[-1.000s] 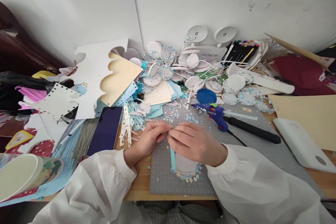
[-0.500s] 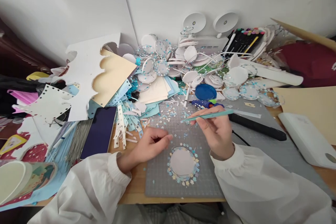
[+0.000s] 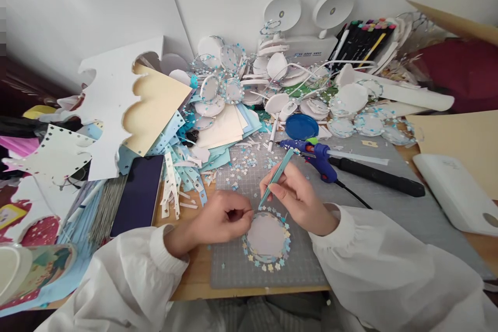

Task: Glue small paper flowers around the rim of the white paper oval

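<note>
A round white disc (image 3: pixel 266 236) lies on the grey cutting mat (image 3: pixel 229 275), circled by a ring of small blue and cream paper flowers (image 3: pixel 288 238). My right hand (image 3: pixel 293 194) is closed round teal tweezers (image 3: pixel 278 177), whose tips point down at the ring's upper edge. Whether the tips grip a flower is too small to tell. My left hand (image 3: pixel 223 218) is closed in a pinch at the upper left edge of the ring; what sits between its thumb and finger is hidden. Loose paper flowers (image 3: pixel 243 163) lie scattered beyond my hands.
A blue glue gun (image 3: pixel 315 157) with a cord lies beyond my right hand, beside a black stick-like tool (image 3: pixel 381 177) and a blue lid (image 3: pixel 302 127). Paper strips (image 3: pixel 175 184) and a phone (image 3: pixel 137 194) lie leftward. White discs (image 3: pixel 277 66) crowd the back.
My right hand has moved down and left, turning the tweezers from nearly level to steep, tips at the ring. My left hand has shifted slightly right against the ring and curled into a pinch.
</note>
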The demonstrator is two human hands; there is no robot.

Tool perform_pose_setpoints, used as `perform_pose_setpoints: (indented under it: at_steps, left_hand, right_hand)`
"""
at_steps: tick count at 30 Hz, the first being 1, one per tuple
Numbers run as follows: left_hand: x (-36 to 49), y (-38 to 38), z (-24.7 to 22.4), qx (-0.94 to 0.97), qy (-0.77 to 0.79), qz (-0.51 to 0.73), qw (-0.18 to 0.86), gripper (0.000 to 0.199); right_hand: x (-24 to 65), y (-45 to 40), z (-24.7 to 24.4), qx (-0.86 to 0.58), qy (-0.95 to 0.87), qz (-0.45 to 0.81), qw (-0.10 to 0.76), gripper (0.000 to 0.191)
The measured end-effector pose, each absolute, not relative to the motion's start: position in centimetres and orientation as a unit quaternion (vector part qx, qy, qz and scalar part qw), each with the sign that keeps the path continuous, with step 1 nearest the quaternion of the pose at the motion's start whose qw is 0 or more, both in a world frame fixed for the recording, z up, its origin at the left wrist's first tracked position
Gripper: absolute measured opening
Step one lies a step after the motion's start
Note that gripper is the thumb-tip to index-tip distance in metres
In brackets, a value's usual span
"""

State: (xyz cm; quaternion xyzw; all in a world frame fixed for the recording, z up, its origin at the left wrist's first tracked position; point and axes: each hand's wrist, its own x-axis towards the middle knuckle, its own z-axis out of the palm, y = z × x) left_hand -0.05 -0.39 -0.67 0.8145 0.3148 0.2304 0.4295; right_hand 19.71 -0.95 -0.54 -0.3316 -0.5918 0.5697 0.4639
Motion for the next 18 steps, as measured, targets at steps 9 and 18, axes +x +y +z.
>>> perform_pose_setpoints:
  at_steps: [9, 18]
  left_hand:
    - [-0.07, -0.42, -0.97, 0.807, 0.316, 0.234, 0.442, 0.026]
    - [-0.03, -0.39, -0.86, 0.812, 0.311, 0.236, 0.434, 0.025]
  right_hand:
    - [19.75, -0.76, -1.03, -0.346, -0.605, 0.558, 0.450, 0.011]
    - [19.80, -0.74, -1.25, -0.363, -0.611, 0.550, 0.439, 0.015]
